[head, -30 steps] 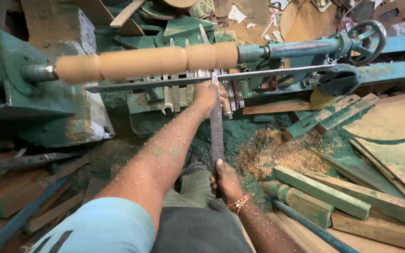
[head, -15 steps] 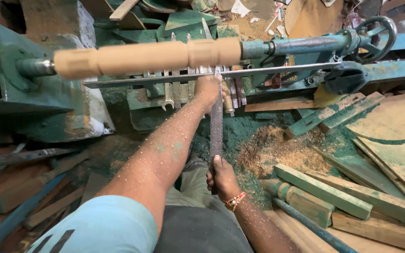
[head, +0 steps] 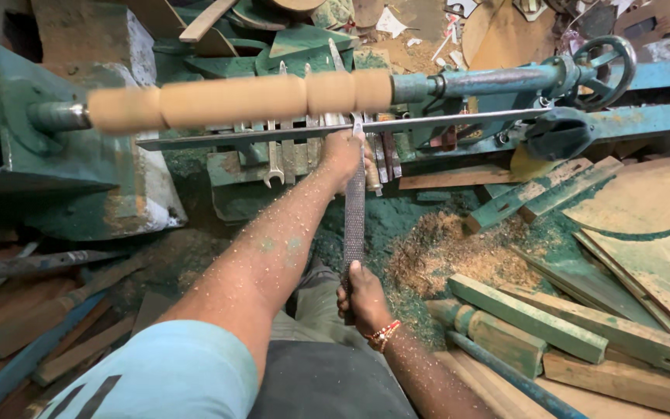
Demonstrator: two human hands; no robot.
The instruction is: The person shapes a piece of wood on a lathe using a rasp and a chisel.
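A: Since half a second ago little has shifted: the left hand stays up at the rest bar, the right hand stays low, and the view sits much the same.

B: What are they holding?

A: Both are on one long file. I see the left hand wrapped around its upper end, right at the bar; the right hand is closed around its lower end, near my lap. A beaded band sits on that wrist.

B: And the file's tip?

A: It reaches up past the bar to the spindle. Whether it touches the wood I cannot tell.

B: How does the spindle look?

A: Pale tan, a long round piece lying level between the green headstock at left and the tailstock at right. Shallow grooves split it into sections. Its surface is smeared, without visible grain.

B: Around it?

A: A handwheel at the far right, spanners hanging behind the bar, sawdust heaped on the floor, green-painted planks beside it. Fine dust speckles the left forearm.
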